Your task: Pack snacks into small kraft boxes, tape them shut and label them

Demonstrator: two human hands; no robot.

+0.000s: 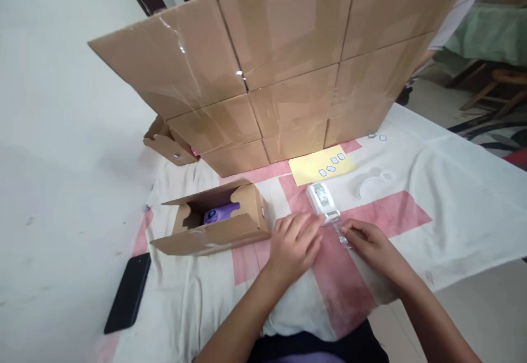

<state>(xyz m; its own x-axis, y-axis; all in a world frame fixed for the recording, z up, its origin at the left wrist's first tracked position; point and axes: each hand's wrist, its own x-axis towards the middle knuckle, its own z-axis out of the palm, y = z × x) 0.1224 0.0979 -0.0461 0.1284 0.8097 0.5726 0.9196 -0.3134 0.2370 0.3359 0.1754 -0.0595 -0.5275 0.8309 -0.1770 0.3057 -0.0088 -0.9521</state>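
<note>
My left hand [293, 245] lies flat on the white and pink cloth [432, 198], fingers stretched out toward a small white device [322, 199] with a clear strip or handle. My right hand [368, 240] is curled, its fingertips pinched on the clear end piece [341, 235] of that device. An open cardboard box [218, 220] lies on its side just left of my left hand, with a purple packet [220, 213] inside it.
A tall taped cardboard wall [288, 61] stands behind. A yellow sheet [321, 164] carries several small white tablets. A clear curved plastic piece [373, 183] lies to the right. A black phone [128, 292] rests at the cloth's left edge. Another small box [168, 144] sits at far left.
</note>
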